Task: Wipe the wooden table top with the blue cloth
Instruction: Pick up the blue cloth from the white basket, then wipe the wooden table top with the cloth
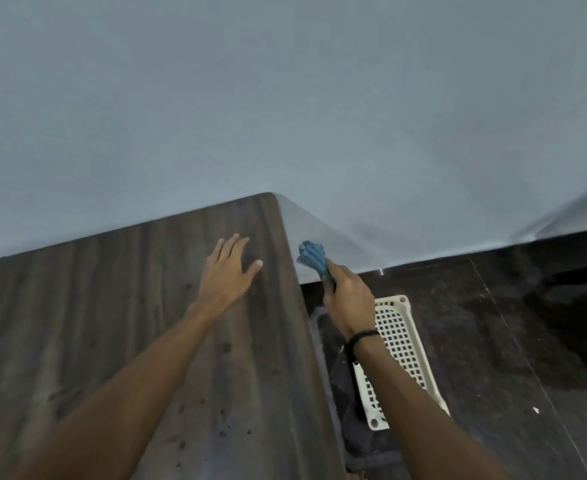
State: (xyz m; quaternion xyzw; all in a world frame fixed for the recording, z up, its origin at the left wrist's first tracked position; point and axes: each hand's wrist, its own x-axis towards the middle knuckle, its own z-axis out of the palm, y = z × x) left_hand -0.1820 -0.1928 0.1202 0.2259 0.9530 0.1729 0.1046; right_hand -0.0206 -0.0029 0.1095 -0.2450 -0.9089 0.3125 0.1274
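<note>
The dark wooden table top fills the lower left, its far right corner against the wall. My left hand lies flat on the wood near that corner, fingers straight and spread. My right hand is off the table's right edge, above the floor, and grips the bunched blue cloth, which sticks out beyond the fingers toward the wall. The cloth is not touching the table. Small dark specks dot the wood near the front right.
A white perforated plastic basket lies on the dark floor just right of the table, under my right forearm. A pale grey wall rises behind the table. Dark cloth-like stuff lies between basket and table.
</note>
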